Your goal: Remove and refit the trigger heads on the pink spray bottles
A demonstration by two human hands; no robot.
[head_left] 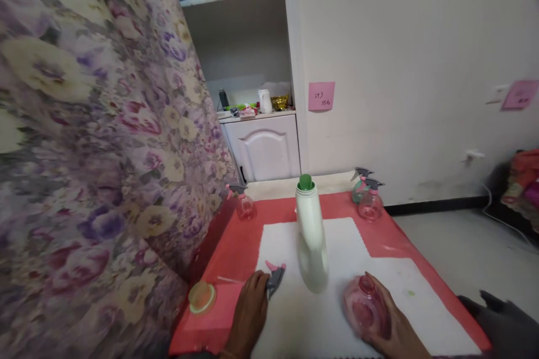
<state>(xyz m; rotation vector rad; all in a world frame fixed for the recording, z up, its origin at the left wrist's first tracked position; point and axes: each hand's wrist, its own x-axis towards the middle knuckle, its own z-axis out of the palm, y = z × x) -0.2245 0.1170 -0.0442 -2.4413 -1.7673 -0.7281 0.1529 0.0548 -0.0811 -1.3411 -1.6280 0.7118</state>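
My right hand [391, 325] is wrapped round a pink see-through bottle [362, 314] whose neck stands uncovered, at the lower right of the white cloth. In my left hand [251, 305] is a grey and pink trigger spray head [275, 280], held low over the cloth, with a thin pale tube [229, 280] pointing left. Between the two hands stands a tall pale green jug [311, 241], upright, its green pouring spout [305, 182] exposed. Left of my left hand lies a round yellowish piece [202, 297], which may be a cap.
A pink spray bottle [245, 206] stands at the back left of the red-covered table [229, 252]. Another pink spray bottle [370, 207] and a green one [357, 193] stand at the back right. The flowered curtain [105, 151] hangs close along the left side.
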